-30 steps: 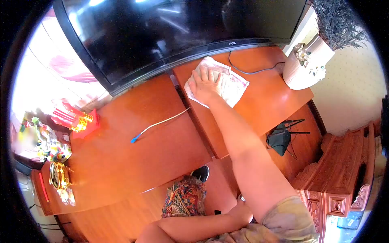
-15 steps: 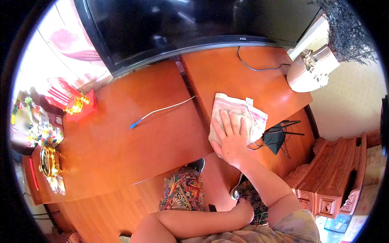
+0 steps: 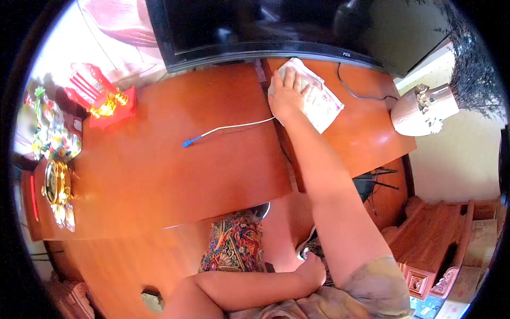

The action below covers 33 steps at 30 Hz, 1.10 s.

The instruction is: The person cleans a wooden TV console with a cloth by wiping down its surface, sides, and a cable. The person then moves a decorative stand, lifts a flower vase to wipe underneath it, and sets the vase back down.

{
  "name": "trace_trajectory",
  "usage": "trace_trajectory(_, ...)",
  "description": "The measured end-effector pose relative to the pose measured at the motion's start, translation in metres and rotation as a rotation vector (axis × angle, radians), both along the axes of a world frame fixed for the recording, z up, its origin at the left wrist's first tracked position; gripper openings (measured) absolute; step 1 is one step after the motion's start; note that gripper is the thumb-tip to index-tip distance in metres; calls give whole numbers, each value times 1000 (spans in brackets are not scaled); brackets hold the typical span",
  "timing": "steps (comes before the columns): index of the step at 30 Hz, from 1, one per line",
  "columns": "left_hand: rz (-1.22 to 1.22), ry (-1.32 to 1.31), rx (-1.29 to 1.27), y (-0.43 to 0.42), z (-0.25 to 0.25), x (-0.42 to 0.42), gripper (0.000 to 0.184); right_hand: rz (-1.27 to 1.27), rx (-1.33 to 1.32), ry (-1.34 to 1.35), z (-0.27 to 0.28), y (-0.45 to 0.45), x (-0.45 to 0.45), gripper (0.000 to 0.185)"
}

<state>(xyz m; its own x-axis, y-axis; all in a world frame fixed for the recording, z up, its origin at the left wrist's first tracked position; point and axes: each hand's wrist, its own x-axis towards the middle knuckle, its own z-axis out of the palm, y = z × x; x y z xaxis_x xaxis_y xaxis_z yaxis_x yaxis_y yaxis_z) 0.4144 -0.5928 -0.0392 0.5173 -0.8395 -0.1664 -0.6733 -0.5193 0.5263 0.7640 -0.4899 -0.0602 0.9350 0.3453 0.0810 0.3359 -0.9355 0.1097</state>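
My right hand (image 3: 288,95) lies flat with its fingers spread on a pink-and-white cloth (image 3: 323,109). Under the palm, the cloth rests on the raised right section of the wooden cabinet top (image 3: 366,138), close to the television. My left hand (image 3: 312,270) is curled closed in front of my body, below the cabinet edge; what it holds, if anything, is hidden. Just left of the right wrist, a white cable (image 3: 234,126) with a blue connector (image 3: 190,142) lies across the lower left section (image 3: 159,175).
A black television (image 3: 276,29) stands at the back. On the right are a white vase (image 3: 411,114) and a black router (image 3: 364,187) with antennas below. Red-and-gold ornaments (image 3: 109,103) and a golden pot (image 3: 57,182) stand at left. A dark cable (image 3: 356,94) runs near the vase.
My right hand and the cloth have moved from the front edge of the raised section back toward the television. The left hand stays closed near my body. The camera view has shifted slightly.
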Motion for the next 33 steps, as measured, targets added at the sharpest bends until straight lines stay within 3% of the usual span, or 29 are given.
trace_trajectory(1,-69,70,116,-4,3,3,30,-23,-15,-1,-1,4,5,67)
trace_trajectory(3,255,-2,-352,-32,-51,-23,30,-36,-45,-8,-4,0,0,67)
trace_trajectory(6,-24,254,33,-11,0,1,28,110,-15,-15,5,-22,-42,72)
trace_trajectory(9,15,84,-78,-27,-20,-15,28,143,-42,-60,5,-47,-91,76)
trace_trajectory(11,-97,72,35,-20,3,-7,31,169,-25,-49,9,-66,-124,77)
trace_trajectory(13,-85,-101,-177,-7,10,-9,21,194,-14,-25,15,-87,-157,78)
trace_trajectory(17,-352,-47,-1,8,28,1,23,212,-25,26,22,-109,-192,78)
trace_trajectory(20,-236,-67,-3,30,42,7,24,203,-37,14,21,-99,-179,77)
trace_trajectory(23,-90,-119,-159,35,23,-2,23,185,-26,-41,14,-78,-146,76)
trace_trajectory(27,-115,-81,-110,32,21,-1,23,128,-9,-58,4,-53,-88,74)
trace_trajectory(30,-23,-168,-135,27,15,-3,22,88,2,-63,0,-34,-50,74)
trace_trajectory(33,152,-83,-177,12,-2,-11,25,31,13,-47,-3,-15,-19,73)
